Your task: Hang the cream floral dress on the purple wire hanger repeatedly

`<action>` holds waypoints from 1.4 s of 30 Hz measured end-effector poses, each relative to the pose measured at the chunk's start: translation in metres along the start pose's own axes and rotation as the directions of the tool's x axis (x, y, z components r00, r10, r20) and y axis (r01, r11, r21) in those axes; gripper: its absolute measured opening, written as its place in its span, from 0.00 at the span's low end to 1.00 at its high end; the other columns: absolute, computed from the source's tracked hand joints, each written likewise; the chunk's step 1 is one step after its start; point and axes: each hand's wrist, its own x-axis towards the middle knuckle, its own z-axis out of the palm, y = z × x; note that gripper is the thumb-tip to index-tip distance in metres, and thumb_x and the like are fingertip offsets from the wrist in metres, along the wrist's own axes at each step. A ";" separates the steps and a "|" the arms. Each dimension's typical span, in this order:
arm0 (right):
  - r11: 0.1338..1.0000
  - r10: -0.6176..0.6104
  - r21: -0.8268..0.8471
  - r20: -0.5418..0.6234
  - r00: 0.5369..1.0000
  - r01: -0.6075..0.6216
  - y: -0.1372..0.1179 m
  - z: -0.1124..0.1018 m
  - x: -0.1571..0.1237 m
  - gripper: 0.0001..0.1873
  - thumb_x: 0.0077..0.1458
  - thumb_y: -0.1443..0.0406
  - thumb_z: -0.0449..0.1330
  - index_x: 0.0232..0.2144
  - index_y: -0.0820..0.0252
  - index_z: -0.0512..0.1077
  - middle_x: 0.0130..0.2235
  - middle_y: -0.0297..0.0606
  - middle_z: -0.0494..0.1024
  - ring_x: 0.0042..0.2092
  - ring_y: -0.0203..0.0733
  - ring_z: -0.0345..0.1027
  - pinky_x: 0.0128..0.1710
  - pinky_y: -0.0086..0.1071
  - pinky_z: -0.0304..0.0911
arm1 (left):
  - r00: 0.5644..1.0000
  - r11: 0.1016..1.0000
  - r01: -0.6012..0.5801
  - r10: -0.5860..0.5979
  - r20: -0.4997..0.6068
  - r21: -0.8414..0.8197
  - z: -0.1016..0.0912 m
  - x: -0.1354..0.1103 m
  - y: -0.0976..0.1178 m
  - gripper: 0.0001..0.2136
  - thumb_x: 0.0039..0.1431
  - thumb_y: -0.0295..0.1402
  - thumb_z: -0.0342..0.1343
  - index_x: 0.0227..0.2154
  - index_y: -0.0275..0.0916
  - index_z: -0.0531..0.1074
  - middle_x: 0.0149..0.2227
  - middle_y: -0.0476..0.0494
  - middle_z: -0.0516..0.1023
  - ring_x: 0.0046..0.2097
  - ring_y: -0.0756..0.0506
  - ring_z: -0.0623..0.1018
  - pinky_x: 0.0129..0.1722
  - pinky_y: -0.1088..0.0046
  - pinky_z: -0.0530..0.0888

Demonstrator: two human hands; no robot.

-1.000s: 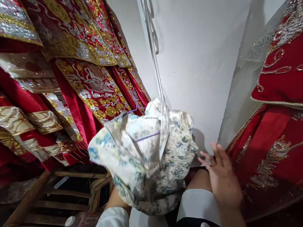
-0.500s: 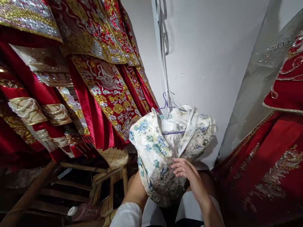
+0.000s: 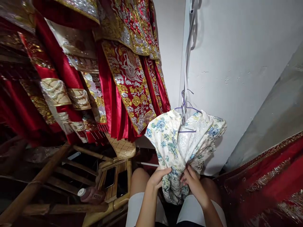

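A white short-sleeved floral garment (image 3: 168,138) with blue and green flowers hangs open-necked in front of me on a purple wire hanger (image 3: 183,104). Its lower part is bunched above my knees. My left hand (image 3: 158,177) is closed on the left side of the garment at waist height, thumb on the front and fingers behind the cloth. At the crossing of the neckline, my right hand (image 3: 193,183) pinches the front cloth; its fingertips are partly hidden in the folds.
Red costumes with gold and silver embroidery (image 3: 132,82) hang at the left. A bamboo chair (image 3: 118,201) holds phones (image 3: 110,177) and a bottle (image 3: 91,194). White strips (image 3: 187,56) hang along the wall (image 3: 224,47). More red cloth (image 3: 267,176) is at the right.
My left hand has come into view and taken hold of the garment's left side. The right hand has closed on the front cloth. The view has shifted left, and the garment hangs straighter.
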 end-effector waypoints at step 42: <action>0.868 -0.489 -0.120 -0.029 0.872 0.483 -0.186 -0.014 0.068 0.09 0.52 0.63 0.57 0.23 0.59 0.70 0.16 0.29 0.69 0.19 0.32 0.59 0.20 0.26 0.52 | 0.677 0.195 -0.622 0.620 0.396 0.758 0.071 0.057 0.045 0.12 0.69 0.35 0.49 0.52 0.40 0.69 0.36 0.45 0.77 0.38 0.45 0.77 0.42 0.69 0.72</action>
